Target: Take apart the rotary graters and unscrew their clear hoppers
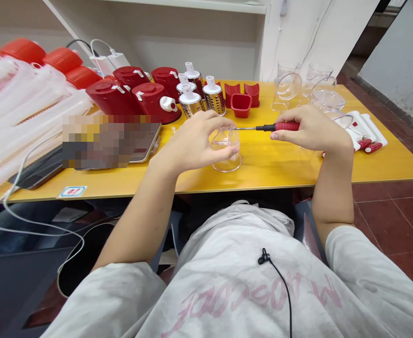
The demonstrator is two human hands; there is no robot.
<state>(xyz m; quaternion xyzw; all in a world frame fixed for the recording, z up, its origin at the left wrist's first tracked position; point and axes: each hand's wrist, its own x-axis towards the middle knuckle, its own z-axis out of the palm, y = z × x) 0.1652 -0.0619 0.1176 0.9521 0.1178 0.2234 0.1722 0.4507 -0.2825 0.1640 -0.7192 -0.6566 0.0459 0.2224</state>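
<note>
My left hand (pixel 201 141) is closed around a clear plastic part (pixel 229 162) with a round rim, which it holds against the yellow table (pixel 277 173). In my right hand (pixel 307 129) is a screwdriver (pixel 286 126) with a red and black handle, lying level and pointing left. The tip of its thin metal shaft reaches the clear part beside my left fingertips; whether it touches a screw is too small to tell. My left thumb and fingers hide part of the clear piece.
Red housings (pixel 153 101), metal grater drums (pixel 213 94) and red cups (pixel 241 104) stand along the back. More clear parts (pixel 328 99) and white pieces with red ends (pixel 368 129) are at right. Bagged red parts (pixel 26 94), a phone (pixel 41 166) and a white cable (pixel 19 162) lie left.
</note>
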